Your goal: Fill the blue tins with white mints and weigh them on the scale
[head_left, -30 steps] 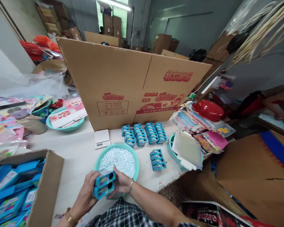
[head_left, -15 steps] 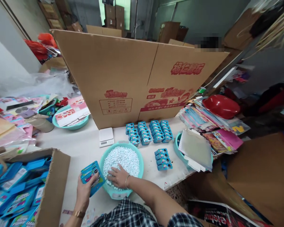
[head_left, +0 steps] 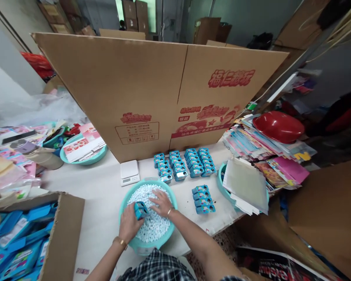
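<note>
A teal basin (head_left: 125,205) full of small white pellets (head_left: 155,228) stands near the table's front edge. My left hand (head_left: 129,224) is over the basin, closed around a small blue box (head_left: 140,210) held just above the pellets. My right hand (head_left: 162,203) lies on the pellets beside the box, fingers curled down into them; I cannot see whether it holds any. Behind the basin stand rows of the same blue boxes (head_left: 184,164). A short stack of them (head_left: 203,194) lies to the right.
A large folded cardboard sheet (head_left: 152,89) stands upright across the table's back. A small white scale (head_left: 129,172) sits behind the basin. An open carton of blue packs (head_left: 26,242) is at the left. Paper sheets on a teal basin (head_left: 244,183) and printed cards (head_left: 263,148) lie right.
My left hand has moved from beside the basin to over it, bringing the blue box above the pellets. My right hand has shifted further back across the pellets.
</note>
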`<act>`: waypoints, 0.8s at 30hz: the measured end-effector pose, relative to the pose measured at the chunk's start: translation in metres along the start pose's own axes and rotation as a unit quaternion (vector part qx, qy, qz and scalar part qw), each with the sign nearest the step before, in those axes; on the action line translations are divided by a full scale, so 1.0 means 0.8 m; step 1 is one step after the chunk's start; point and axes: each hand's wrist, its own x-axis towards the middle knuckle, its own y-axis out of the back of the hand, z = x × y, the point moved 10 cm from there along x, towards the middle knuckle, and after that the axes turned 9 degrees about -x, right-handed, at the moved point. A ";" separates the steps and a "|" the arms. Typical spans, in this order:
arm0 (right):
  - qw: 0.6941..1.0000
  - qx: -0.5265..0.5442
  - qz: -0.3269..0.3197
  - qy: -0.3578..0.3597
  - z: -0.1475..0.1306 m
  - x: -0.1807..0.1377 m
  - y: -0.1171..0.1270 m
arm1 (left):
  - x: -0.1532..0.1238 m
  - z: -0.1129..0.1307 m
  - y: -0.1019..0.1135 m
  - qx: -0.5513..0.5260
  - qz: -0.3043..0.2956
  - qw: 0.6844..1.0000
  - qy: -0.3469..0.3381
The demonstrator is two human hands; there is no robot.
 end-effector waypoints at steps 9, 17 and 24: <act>0.927 0.207 0.204 -0.238 0.075 -0.003 -0.004 | 0.023 0.016 -0.068 0.188 -0.066 0.980 0.009; 0.810 0.437 0.184 -0.345 0.076 -0.007 -0.053 | 0.025 0.019 -0.067 0.113 -0.017 0.993 0.011; 0.729 0.554 0.168 -0.364 0.027 -0.011 -0.042 | -0.032 -0.024 -0.039 -0.110 0.129 0.985 -0.038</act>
